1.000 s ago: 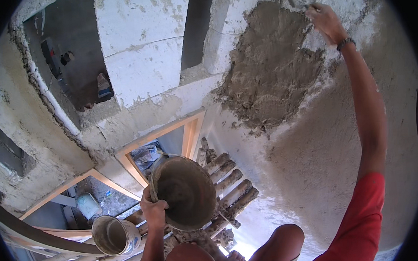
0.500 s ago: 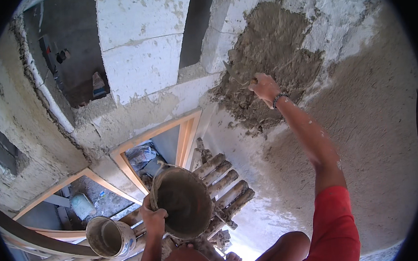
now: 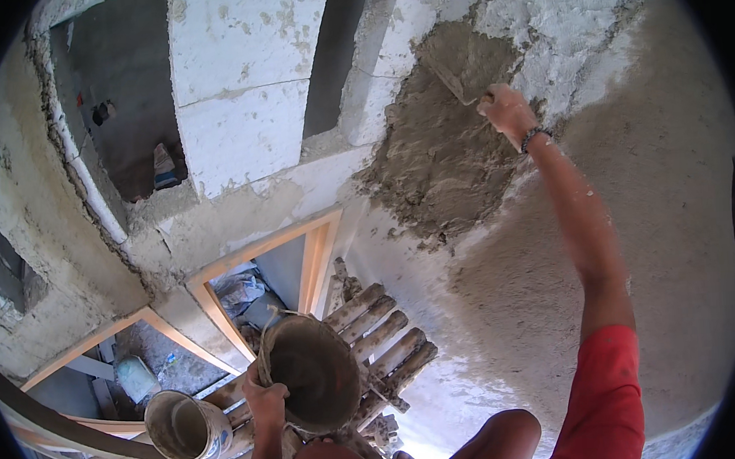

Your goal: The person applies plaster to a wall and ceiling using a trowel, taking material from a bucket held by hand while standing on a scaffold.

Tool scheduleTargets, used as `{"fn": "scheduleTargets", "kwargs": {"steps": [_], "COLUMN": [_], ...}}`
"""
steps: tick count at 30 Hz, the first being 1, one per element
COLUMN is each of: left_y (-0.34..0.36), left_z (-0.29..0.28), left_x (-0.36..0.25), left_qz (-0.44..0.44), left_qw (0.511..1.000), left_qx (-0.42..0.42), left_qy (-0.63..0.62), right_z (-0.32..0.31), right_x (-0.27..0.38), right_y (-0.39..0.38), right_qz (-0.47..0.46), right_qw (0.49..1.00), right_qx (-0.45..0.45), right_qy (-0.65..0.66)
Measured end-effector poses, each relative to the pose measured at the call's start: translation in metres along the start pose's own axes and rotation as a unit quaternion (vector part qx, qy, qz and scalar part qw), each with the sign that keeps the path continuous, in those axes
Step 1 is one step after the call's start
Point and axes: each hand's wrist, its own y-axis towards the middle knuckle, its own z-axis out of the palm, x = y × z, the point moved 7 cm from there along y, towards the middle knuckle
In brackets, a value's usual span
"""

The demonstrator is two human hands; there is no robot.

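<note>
My right hand [image 3: 509, 113] is closed round the handle of a trowel [image 3: 451, 81], its blade against the wall. Under and around the blade spreads a patch of wet grey mortar [image 3: 443, 153], fairly smooth in its upper part and lumpy along its lower edge. Down at the lower middle, my left hand [image 3: 264, 397] grips the rim of a dark bucket [image 3: 316, 371]. That bucket is tilted, showing its mortar-smeared inside; how much it holds is hard to tell.
A second, pale bucket [image 3: 186, 427] stands on the scaffold of round poles [image 3: 382, 334]. Wooden frames [image 3: 322, 241] edge the openings at left. White blocks [image 3: 245, 85] form the upper wall, and dry brown plaster [image 3: 604, 240] covers the right side.
My right hand and the trowel have moved up and slightly right across the mortar. Its upper part now looks smoother. My left hand still holds the bucket.
</note>
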Motion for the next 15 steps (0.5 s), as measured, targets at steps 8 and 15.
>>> {"fn": "scheduleTargets", "kwargs": {"steps": [8,15], "left_y": [-0.003,-0.006], "left_z": [0.010,0.020], "left_x": [0.022,0.030], "left_qz": [-0.003,-0.016], "left_qw": [0.999,0.998], "left_qx": [0.027,0.052], "left_qy": [-0.019,-0.037], "right_z": [-0.090,-0.150], "right_x": [-0.010,0.003], "right_y": [0.010,-0.004], "right_qz": [-0.014,-0.068], "right_qw": [0.997,0.981], "right_qx": [-0.062,-0.118], "right_qy": [-0.051,-0.139]}}
